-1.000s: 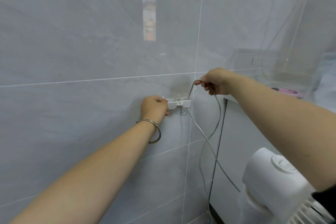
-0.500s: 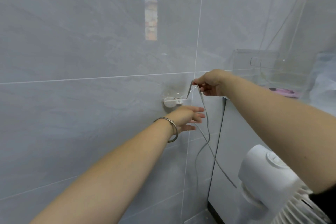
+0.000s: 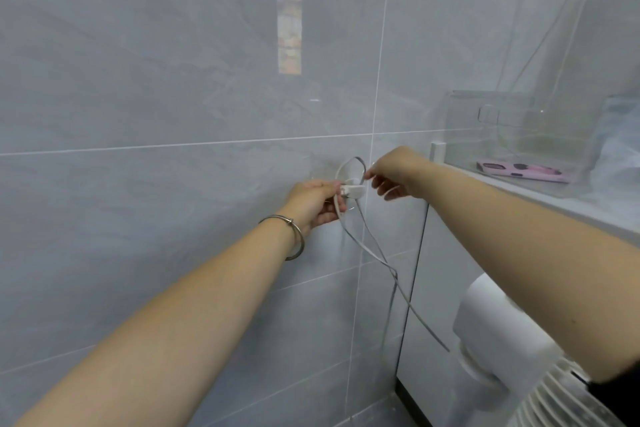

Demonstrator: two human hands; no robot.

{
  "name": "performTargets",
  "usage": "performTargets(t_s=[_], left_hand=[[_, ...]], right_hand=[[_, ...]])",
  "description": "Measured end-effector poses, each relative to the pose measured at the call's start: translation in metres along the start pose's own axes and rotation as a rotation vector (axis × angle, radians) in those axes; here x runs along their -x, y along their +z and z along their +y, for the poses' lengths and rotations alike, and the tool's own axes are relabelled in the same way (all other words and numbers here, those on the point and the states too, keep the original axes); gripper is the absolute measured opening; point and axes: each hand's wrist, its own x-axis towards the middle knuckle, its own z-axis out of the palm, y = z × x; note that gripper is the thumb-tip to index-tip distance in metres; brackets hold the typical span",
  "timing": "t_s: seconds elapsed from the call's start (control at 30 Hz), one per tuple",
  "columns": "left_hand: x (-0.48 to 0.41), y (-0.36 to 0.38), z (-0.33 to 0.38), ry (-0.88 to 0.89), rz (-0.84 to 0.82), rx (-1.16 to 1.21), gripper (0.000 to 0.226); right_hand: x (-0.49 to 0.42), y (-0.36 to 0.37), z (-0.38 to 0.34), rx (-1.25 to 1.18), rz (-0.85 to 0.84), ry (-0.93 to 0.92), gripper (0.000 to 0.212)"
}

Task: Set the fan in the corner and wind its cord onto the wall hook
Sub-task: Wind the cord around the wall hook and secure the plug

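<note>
Cord (image 3: 357,158) looped above wall hook (image 3: 355,190); fan (image 3: 498,333) stands below, at right.
Left hand (image 3: 313,203) has its grip curled round the strand beside the hook, tensioning it; right hand (image 3: 398,173) pinches the loop, seemingly to seat it.

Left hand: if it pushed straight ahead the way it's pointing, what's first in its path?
The white wall hook. The left hand, gripping the cord, has its fingertips right at the hook, probably touching it. Directly behind is the tiled wall; the gap between them is hard to judge from this view.
</note>
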Motion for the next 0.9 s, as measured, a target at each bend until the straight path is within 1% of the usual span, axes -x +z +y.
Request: performTargets(t_s=[0.03,0.07,0.1,0.17,0.2,0.27,0.3,0.33,0.4,0.43,0.5,0.57,0.63,0.7,0.8,0.87,0.9], left_hand=[[-0.001,-0.005,0.001,-0.001,0.044,0.007,0.022],[-0.001,-0.011,0.001,-0.004,0.082,0.012,0.022],[-0.001,-0.015,0.001,-0.008,0.108,0.017,0.023],[-0.001,-0.024,0.001,-0.016,0.136,0.017,0.025],[-0.001,-0.027,0.001,-0.021,0.144,0.012,0.026],[0.000,-0.032,0.004,-0.031,0.161,0.011,0.027],[0.001,-0.033,0.006,-0.036,0.168,0.023,0.028],[0.001,-0.035,0.008,-0.038,0.174,0.047,0.028],[0.001,-0.039,0.011,-0.032,0.187,0.097,0.029],[0.001,-0.042,0.012,-0.026,0.191,0.107,0.029],[0.001,-0.046,0.011,-0.027,0.188,0.081,0.029],[0.000,-0.053,0.010,-0.043,0.196,0.016,0.030],[-0.002,-0.065,0.011,-0.074,0.240,-0.069,0.031],[-0.003,-0.078,0.013,-0.093,0.289,-0.195,0.032],[-0.001,-0.088,0.016,-0.079,0.321,-0.477,0.031],[0.001,-0.090,0.015,-0.058,0.328,-0.602,0.029],[0.000,-0.090,0.014,-0.051,0.327,-0.632,0.029]], right_hand=[[0.003,0.004,0.005,0.134,-0.070,-0.011,0.019],[0.006,0.008,0.010,0.267,-0.179,-0.028,0.020],[0.010,0.013,0.015,0.381,-0.315,-0.034,0.026],[0.018,0.022,0.023,0.536,-0.569,0.001,0.037],[0.021,0.026,0.024,0.588,-0.656,0.018,0.038],[0.023,0.031,0.024,0.635,-0.746,0.021,0.026],[0.023,0.032,0.023,0.626,-0.762,0.014,0.019],[0.023,0.032,0.021,0.598,-0.757,0.007,0.017],[0.024,0.030,0.017,0.525,-0.681,-0.023,0.016],[0.024,0.028,0.014,0.504,-0.602,-0.057,0.016],[0.024,0.024,0.009,0.540,-0.401,-0.151,0.023],[0.023,0.020,0.006,0.668,-0.214,-0.236,0.028],[0.021,0.019,0.007,0.774,-0.002,-0.299,0.022],[0.018,0.015,0.009,0.730,0.227,-0.342,0.023],[0.017,0.001,0.008,0.578,0.490,-0.385,0.037],[0.021,-0.008,0.004,0.503,0.585,-0.362,0.053],[0.025,-0.011,0.001,0.490,0.591,-0.314,0.061]])
